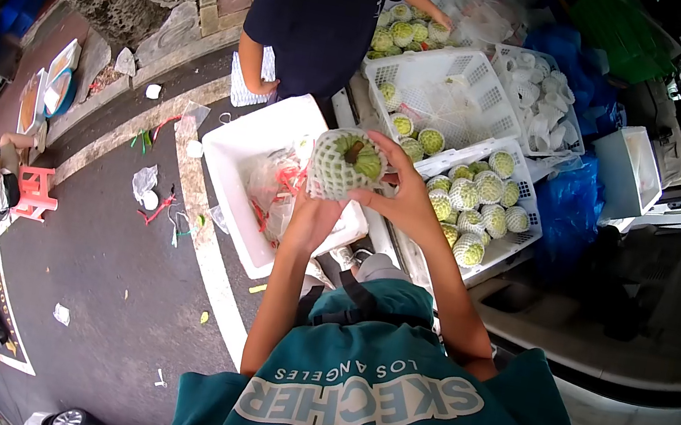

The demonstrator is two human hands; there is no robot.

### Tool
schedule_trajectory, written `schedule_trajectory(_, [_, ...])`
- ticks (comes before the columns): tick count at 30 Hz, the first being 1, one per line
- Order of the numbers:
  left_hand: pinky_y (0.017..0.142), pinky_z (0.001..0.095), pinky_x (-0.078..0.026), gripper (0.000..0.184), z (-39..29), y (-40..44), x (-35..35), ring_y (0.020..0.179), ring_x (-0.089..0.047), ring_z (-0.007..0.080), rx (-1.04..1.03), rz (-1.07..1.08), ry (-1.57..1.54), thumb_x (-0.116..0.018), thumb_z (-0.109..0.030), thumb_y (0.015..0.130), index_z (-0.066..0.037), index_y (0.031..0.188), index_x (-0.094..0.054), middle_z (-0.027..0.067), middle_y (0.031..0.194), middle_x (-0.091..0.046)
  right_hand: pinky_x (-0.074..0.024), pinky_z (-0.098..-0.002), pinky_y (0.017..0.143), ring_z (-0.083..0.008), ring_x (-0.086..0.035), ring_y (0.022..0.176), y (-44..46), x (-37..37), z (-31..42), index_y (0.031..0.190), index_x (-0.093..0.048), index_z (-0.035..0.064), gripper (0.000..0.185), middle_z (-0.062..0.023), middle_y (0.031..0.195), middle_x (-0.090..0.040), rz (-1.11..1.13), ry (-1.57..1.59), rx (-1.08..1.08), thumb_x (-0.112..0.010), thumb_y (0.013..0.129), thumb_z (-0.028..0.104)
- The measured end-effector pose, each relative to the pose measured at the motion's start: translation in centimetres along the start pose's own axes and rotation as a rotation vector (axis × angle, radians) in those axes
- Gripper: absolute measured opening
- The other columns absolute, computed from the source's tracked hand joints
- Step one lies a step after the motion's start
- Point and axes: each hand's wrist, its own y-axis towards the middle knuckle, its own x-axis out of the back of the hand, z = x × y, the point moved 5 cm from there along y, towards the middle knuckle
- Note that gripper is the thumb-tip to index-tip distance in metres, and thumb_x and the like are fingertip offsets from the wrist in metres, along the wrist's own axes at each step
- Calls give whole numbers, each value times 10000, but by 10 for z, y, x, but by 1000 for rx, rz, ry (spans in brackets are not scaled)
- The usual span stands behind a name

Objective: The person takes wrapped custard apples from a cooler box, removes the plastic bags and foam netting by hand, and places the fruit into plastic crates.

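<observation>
A green custard apple [362,158] with a brown stem end sits in a white foam net [333,163], held up in front of me. My left hand [317,216] supports it from below, closed against the net, its fingers mostly hidden behind the fruit. My right hand [402,191] grips its right side, the fingers curled over the top and the thumb lower down. Below the fruit stands a white foam box [232,160] with red strips and clear plastic inside. To the right, a white crate [518,247] holds several netted fruits [490,187].
A person in a dark shirt [312,32] stands across from me, one hand over more netted fruit. A larger white crate [427,74] holds a few fruits. Another crate holds foam nets [536,92]. Blue plastic bags [571,206] lie by the vehicle. A red stool [36,191] stands far left.
</observation>
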Motion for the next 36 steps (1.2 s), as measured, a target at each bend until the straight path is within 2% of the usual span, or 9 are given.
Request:
schedule_trajectory(6, [998,405,-297,656,-13,-3,-4,1203,-336,258,-46,-69,-84,-406,-508,827,-71,1298,-267,98,1314,-328,-376,-298,844,-177,-404,1106,-9,-15,19,1288,-339,125,747,-55,1260,-394,93,-104,131,-719,646,151])
schedule_trajectory(9, [989,411,-309,652,-14,-7,4,1199,-342,251,-10,-110,2,-402,-510,827,-73,1295,-276,98,1299,-349,-376,-294,840,-212,-428,1056,-9,-9,18,1265,-372,146,683,-63,1258,-385,104,-119,113,-699,665,154])
schedule_trajectory(14, [956,393,-349,518,-13,-9,13,1158,-394,240,-13,-181,6,-382,-409,873,-72,1262,-324,95,1269,-386,-372,-317,849,-275,-448,1047,-13,-3,30,917,-502,58,316,-119,1067,-458,-48,-246,280,-689,678,145])
schedule_trajectory(17, [976,381,-321,543,-14,-9,10,1150,-398,205,38,-244,2,-409,-443,859,-82,1256,-327,78,1255,-400,-374,-318,834,-279,-469,1001,-16,-2,26,838,-513,43,208,-126,1026,-465,-122,-246,348,-658,697,92])
schedule_trajectory(27, [941,400,-367,497,-12,-11,5,1122,-430,240,65,-230,58,-395,-372,870,-46,1242,-341,109,1224,-426,-390,-310,800,-263,-483,938,-18,11,22,779,-514,29,127,-121,974,-467,-196,-188,294,-621,712,42])
schedule_trajectory(30, [944,386,-361,506,-12,-12,2,1119,-431,240,67,-195,74,-433,-346,848,-33,1235,-344,113,1219,-430,-417,-304,771,-234,-481,944,-19,10,9,881,-492,33,205,-110,1016,-459,-185,-129,244,-628,732,73])
schedule_trajectory(32, [944,377,-348,524,-12,-10,2,1123,-422,241,46,-180,165,-466,-305,825,-27,1244,-317,115,1218,-423,-434,-308,786,-218,-453,1009,-19,4,-13,1139,-373,54,473,-110,1121,-421,-185,127,86,-638,755,135])
schedule_trajectory(33, [944,377,-348,524,-10,-10,-1,1123,-422,241,49,-177,166,-466,-305,825,-27,1244,-317,115,1218,-423,-434,-308,786,-218,-453,1009,-21,0,-20,1139,-373,54,473,-110,1121,-421,-190,128,86,-638,755,135])
schedule_trajectory(36, [958,382,-315,593,-5,-10,-19,1134,-399,242,-70,-153,141,-477,-224,795,-35,1288,-205,122,1240,-371,-405,-327,877,-228,-379,1133,-26,-25,-39,1331,-15,71,867,-130,1236,-335,-28,483,37,-650,758,218])
